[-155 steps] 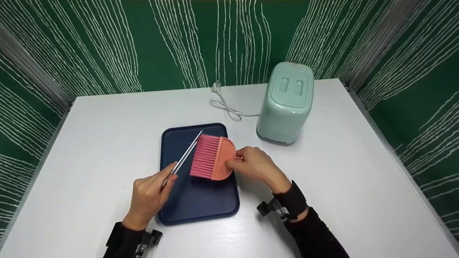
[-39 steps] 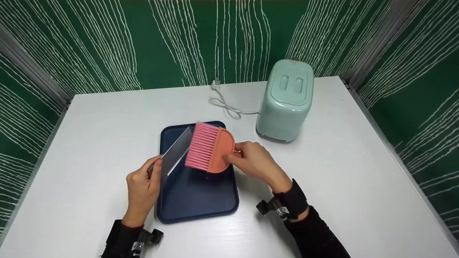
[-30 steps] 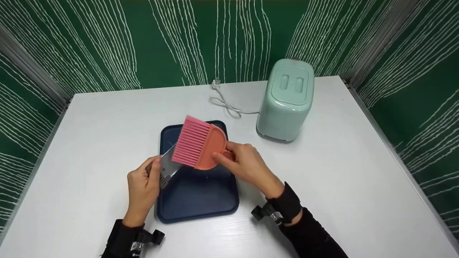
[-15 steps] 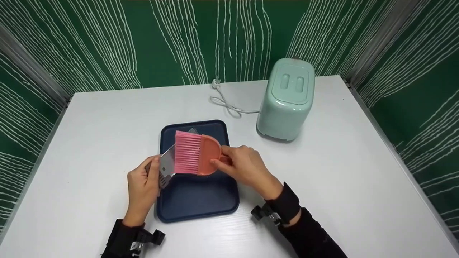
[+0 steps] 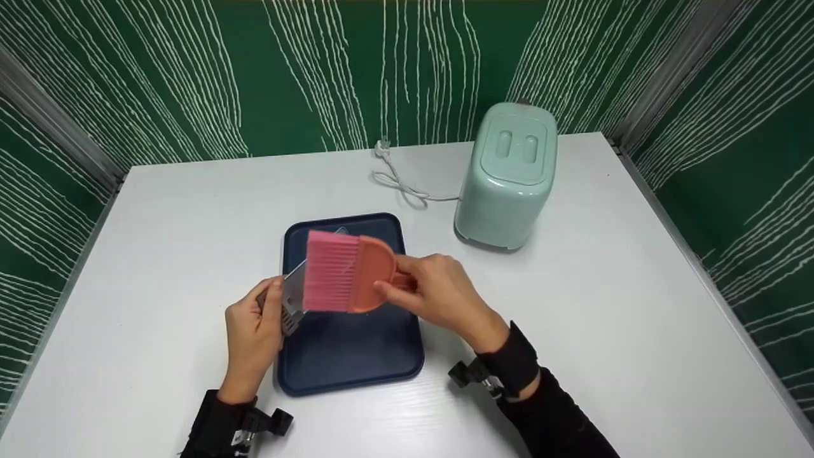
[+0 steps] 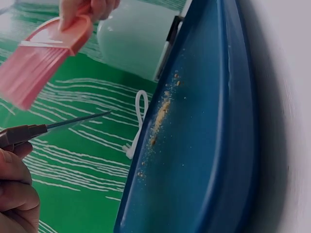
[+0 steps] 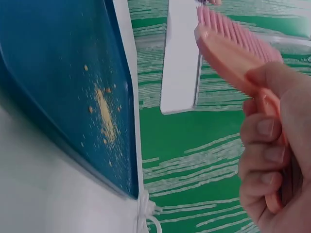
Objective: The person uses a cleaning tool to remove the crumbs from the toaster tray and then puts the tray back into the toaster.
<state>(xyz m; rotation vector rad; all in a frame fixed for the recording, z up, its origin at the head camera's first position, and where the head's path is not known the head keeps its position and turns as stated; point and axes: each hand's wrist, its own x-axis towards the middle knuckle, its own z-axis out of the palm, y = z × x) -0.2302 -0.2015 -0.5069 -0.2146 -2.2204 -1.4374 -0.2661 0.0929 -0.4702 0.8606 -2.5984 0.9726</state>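
From my end, left hand (image 5: 253,337) grips knife (image 5: 295,294), right hand (image 5: 439,292) grips brush (image 5: 350,273), both above the tray (image 5: 356,356) and its crumbs (image 6: 162,115), so I'd hold the knife steady and tilted, stroking lightly, clear of its edge, letting anything loose drop inside.

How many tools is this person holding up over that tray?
2: the pink-and-orange brush in the right hand, and the flat-bladed tool in the left hand, partly behind the brush in the head view.

Two hands (image 5: 254,334) (image 5: 442,292), one brush (image 5: 346,273), one metal plate (image 5: 294,294), one tray (image 5: 356,353), one appliance (image 5: 509,184), one cord (image 5: 442,200).
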